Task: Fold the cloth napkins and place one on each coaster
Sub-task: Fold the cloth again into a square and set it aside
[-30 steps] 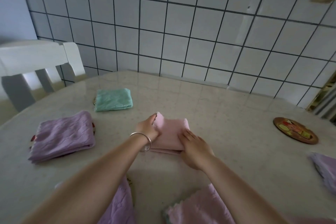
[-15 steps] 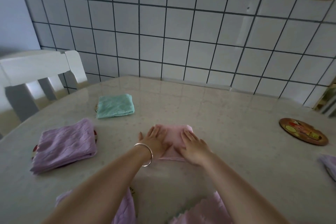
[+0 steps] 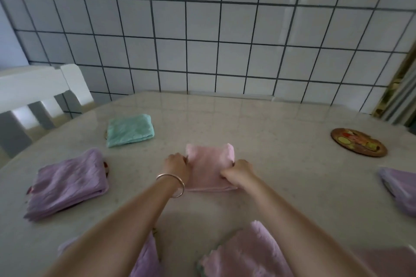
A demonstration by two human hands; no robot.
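Note:
A folded pink napkin (image 3: 209,165) lies on the table in front of me. My left hand (image 3: 176,165), with a bangle on the wrist, grips its left edge. My right hand (image 3: 237,172) grips its right edge with curled fingers. A bare round coaster (image 3: 358,142) with a colourful picture sits at the far right. A folded green napkin (image 3: 130,129) lies at the back left and a folded purple napkin (image 3: 67,183) at the left, each with a coaster edge peeking out beneath.
More purple napkins lie at the right edge (image 3: 400,189) and near me at the bottom (image 3: 243,254), partly under my arms. A white chair (image 3: 38,94) stands at the left. A tiled wall (image 3: 202,40) rises behind the beige table (image 3: 281,175).
Both hands went from pressing flat on the pink napkin to gripping its left and right edges with curled fingers. The camera view tilted slightly.

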